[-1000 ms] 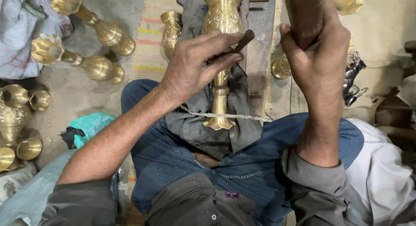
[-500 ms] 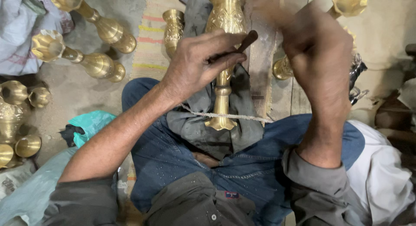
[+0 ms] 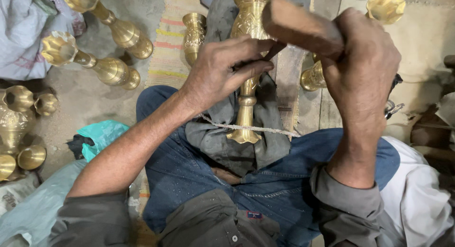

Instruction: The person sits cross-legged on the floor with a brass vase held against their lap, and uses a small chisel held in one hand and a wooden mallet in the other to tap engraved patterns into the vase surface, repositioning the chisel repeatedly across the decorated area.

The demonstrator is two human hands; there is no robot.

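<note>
Golden embossed brass vase (image 3: 250,24) on grey cloth (image 3: 222,143), blue jeans (image 3: 180,171), striped rug (image 3: 168,53), teal bag (image 3: 102,135).

Floor, left: two brass vases (image 3: 111,31) lying on their sides — more brass pieces (image 3: 19,128) clustered at the edge
Beside the knee: crumpled teal plastic bag (image 3: 102,133)
Under the legs: striped mat (image 3: 168,53)

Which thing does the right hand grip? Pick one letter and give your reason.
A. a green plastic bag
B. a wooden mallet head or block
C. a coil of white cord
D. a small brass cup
B: the right hand closes around a brown wooden block-like tool raised above the tall brass vase, while the left hand pinches a thin dark tool against that vase.
</note>
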